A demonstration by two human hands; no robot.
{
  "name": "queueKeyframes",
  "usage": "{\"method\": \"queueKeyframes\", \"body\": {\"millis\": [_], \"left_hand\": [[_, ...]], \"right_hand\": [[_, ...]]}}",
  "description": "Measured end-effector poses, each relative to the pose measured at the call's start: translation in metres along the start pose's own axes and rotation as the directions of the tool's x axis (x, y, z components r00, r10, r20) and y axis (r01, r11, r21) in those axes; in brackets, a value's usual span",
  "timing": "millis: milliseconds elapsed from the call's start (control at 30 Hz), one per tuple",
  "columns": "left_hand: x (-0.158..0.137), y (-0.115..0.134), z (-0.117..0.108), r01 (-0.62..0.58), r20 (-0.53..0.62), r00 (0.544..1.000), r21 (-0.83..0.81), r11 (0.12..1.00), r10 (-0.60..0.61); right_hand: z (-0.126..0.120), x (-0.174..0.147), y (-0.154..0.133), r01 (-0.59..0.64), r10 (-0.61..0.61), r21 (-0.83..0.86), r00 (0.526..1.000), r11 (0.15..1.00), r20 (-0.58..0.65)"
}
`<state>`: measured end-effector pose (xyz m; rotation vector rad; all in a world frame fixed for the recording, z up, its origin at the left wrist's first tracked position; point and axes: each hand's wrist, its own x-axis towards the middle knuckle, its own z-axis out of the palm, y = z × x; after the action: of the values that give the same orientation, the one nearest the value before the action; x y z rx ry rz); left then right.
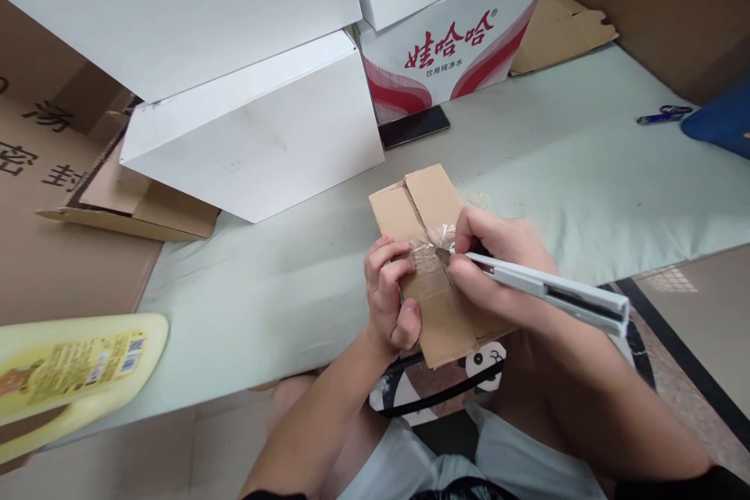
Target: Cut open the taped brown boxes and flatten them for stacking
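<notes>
A small brown cardboard box [445, 320] lies at the table's near edge, its two top flaps meeting at a seam. Clear, crinkled tape [420, 256] crosses that seam. My left hand [391, 293] grips the box's left side, fingers curled over the top. In my right hand [498, 258] is a white box cutter [556, 289], held like a pen. Its blade tip touches the tape at the seam. The right hand hides part of the box's right side.
White boxes [251, 133] and a red-and-white carton [451, 47] stand at the back. A black phone [414, 127] lies before them. At left are a yellow jug [76, 367] and a large carton [52, 148]. A blue pen [662, 116] lies far right.
</notes>
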<state>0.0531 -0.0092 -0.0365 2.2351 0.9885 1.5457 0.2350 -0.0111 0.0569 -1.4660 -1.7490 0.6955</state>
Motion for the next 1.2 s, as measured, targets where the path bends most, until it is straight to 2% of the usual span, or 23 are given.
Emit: {"method": "queueKeyframes", "body": {"millis": [1200], "left_hand": [[-0.0007, 0.0004, 0.0002, 0.004, 0.001, 1.000, -0.009, 1.000, -0.004]], "right_hand": [[-0.0006, 0.0012, -0.0008, 0.009, -0.011, 0.049, 0.999, 0.999, 0.031]]}}
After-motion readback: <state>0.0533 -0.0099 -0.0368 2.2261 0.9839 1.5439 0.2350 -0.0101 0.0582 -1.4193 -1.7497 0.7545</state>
